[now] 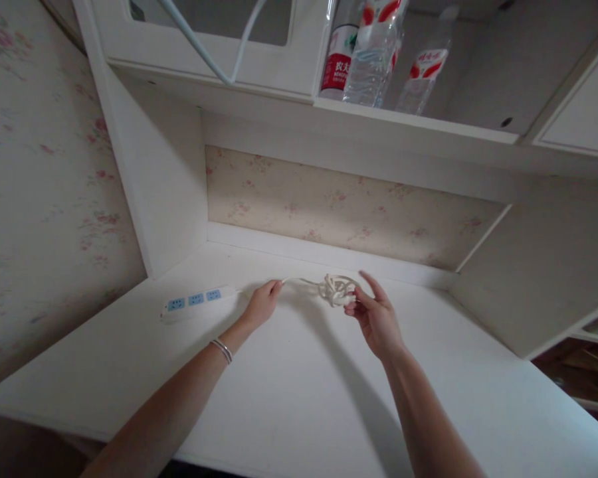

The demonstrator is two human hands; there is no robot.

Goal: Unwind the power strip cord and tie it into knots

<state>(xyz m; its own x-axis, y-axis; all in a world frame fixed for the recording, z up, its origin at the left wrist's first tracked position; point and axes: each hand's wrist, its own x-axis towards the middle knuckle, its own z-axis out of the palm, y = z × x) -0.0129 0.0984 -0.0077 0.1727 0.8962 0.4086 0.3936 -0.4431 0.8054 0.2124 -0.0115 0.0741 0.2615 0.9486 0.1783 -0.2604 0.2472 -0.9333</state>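
Note:
A white power strip (196,303) with blue socket faces lies on the left part of the white desk (279,385). Its white cord (299,279) runs from the strip's right end through my left hand (264,302), which is closed around it. Farther right, the cord is gathered in a tangled bundle (337,290). My right hand (376,318) holds the right side of this bundle between thumb and fingers, with one finger stretched out away from it. The fingers partly hide that side of the bundle.
Overhead, a white cabinet (259,99) spans the desk, with plastic bottles (371,60) on its open shelf. A pale cable loop (229,76) hangs before the cabinet door. Side panels (169,172) enclose the desk left and right; flowered wallpaper covers the back.

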